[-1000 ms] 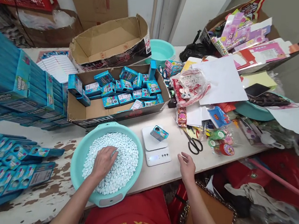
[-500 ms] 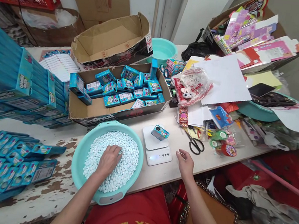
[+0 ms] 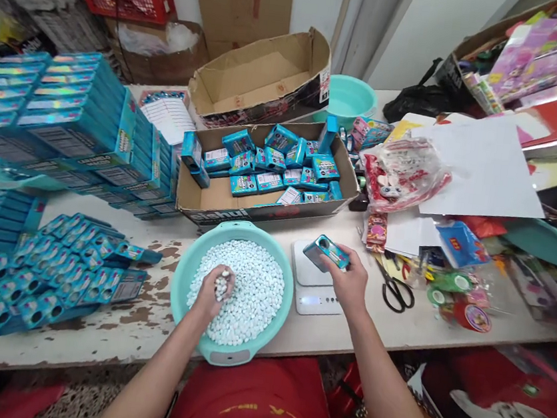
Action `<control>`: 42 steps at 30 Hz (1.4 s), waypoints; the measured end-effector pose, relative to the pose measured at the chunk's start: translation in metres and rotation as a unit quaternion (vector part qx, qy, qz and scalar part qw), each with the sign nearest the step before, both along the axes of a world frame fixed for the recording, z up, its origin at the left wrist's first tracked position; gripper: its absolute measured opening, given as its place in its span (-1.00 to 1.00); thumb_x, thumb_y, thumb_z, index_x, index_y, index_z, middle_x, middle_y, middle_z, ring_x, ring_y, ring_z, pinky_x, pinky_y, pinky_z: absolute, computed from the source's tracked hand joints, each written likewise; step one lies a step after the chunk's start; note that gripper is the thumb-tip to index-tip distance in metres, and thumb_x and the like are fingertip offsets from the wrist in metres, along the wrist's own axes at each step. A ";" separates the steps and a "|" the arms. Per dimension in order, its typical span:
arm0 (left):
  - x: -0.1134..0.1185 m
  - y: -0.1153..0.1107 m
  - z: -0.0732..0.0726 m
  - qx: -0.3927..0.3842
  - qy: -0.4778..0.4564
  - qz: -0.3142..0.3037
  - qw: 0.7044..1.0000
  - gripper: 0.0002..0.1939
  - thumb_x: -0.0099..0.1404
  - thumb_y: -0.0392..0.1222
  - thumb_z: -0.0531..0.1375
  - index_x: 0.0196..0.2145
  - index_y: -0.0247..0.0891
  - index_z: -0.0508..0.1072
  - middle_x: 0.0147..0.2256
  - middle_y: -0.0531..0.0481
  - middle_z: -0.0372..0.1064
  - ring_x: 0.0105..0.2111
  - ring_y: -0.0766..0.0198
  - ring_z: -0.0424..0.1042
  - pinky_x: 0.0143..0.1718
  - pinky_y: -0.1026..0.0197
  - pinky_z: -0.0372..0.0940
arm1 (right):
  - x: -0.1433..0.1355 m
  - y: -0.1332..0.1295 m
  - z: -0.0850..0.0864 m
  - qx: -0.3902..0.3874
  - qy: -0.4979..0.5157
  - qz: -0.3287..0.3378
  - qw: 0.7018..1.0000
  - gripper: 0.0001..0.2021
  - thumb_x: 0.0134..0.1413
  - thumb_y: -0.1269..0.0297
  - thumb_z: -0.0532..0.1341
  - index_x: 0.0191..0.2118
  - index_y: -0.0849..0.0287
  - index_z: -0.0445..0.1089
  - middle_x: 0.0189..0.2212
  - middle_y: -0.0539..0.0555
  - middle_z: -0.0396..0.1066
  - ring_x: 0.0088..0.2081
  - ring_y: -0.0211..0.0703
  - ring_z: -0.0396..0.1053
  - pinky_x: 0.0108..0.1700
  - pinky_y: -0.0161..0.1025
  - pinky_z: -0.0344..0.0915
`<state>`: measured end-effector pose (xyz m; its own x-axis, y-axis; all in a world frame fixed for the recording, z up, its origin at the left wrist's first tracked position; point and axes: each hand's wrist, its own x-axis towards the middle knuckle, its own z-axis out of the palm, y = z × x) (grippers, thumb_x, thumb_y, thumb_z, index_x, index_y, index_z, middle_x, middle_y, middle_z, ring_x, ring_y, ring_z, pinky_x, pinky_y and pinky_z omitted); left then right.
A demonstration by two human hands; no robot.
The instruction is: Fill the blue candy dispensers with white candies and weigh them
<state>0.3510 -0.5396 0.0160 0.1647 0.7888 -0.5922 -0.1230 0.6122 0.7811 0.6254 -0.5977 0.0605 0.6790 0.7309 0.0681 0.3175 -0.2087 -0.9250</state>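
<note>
Over the turquoise basin [image 3: 183, 278] my left hand [image 3: 216, 290] is curled round a small handful of white pieces, palm turned up. The white pieces [image 3: 254, 287] fill much of the basin. My right hand [image 3: 351, 278] grips a small blue box [image 3: 324, 250] with a round dark opening in its upper face. That box is held over the white scale [image 3: 308, 277], whose small display is lit. Whether the box touches the scale's plate cannot be told.
A cardboard tray [image 3: 194, 199] of blue boxes stands behind the basin. Blue boxes are stacked [image 3: 81, 126] and laid in rows [image 3: 61, 265] at left. Black scissors [image 3: 397, 293], tape rolls [image 3: 477, 317], papers [image 3: 484, 169] and plastic bags lie at right.
My right hand has moved from the scale's right side and taken hold of the blue box. My left hand has closed round white pieces and turned up. The view has shifted left.
</note>
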 end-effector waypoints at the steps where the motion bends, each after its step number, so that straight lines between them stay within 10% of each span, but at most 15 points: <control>1: 0.001 0.004 0.004 -0.045 -0.068 0.039 0.996 -0.75 0.10 0.01 0.12 -0.49 -0.25 0.29 -0.61 0.08 0.24 -0.71 0.42 0.14 -0.70 0.36 -0.04 | -0.009 -0.004 0.011 0.010 -0.020 0.027 0.999 -0.59 -0.17 0.08 0.34 -0.17 0.16 0.39 -0.25 0.08 0.43 -0.20 -0.07 0.38 -0.12 -0.11 0.31; 6: 0.012 0.014 0.045 -0.127 -0.210 0.115 0.963 -0.75 0.12 -0.10 0.16 -0.58 -0.25 0.21 -0.73 0.18 0.06 -0.81 0.50 -0.03 -0.79 0.41 -0.17 | -0.070 -0.017 0.039 0.023 -0.086 0.202 0.975 -0.71 -0.04 0.16 0.31 -0.17 0.10 0.39 -0.29 0.07 0.41 -0.25 -0.11 0.39 -0.22 -0.18 0.34; 13: 0.042 0.006 0.098 0.121 -0.194 0.152 0.962 -0.63 0.14 -0.05 0.23 -0.64 -0.28 0.20 -0.66 0.12 0.13 -0.66 0.45 0.20 -0.64 0.37 0.12 | -0.125 -0.011 0.020 0.005 -0.151 0.268 0.951 -0.75 0.02 0.22 0.28 -0.14 0.11 0.36 -0.31 0.09 0.42 -0.24 -0.05 0.37 -0.22 -0.15 0.32; 36: 0.055 0.021 0.090 0.151 -0.093 0.147 0.973 -0.49 0.13 0.21 0.17 -0.63 -0.25 0.10 -0.68 0.18 -0.06 -0.75 0.53 -0.08 -0.74 0.39 -0.15 | -0.115 -0.003 0.025 -0.019 -0.088 0.251 0.964 -0.74 -0.08 0.24 0.33 -0.20 0.11 0.39 -0.31 0.07 0.43 -0.22 -0.05 0.40 -0.19 -0.15 0.34; 42: -0.002 0.017 0.062 0.242 0.226 -0.106 0.938 -0.66 -0.06 0.12 0.30 -0.54 -0.22 0.41 -0.30 -0.11 0.43 -0.20 0.10 0.39 -0.18 0.10 0.29 | -0.071 -0.019 0.036 -0.014 0.002 0.165 0.986 -0.69 -0.06 0.09 0.30 -0.19 0.11 0.40 -0.29 0.07 0.43 -0.25 -0.07 0.42 -0.22 -0.19 0.36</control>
<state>0.3491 -0.5223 0.0780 0.1666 0.9612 -0.2196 0.3710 0.1453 0.9172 0.5544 -0.6164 0.0966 0.4046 0.9135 0.0426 0.3680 -0.1200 -0.9221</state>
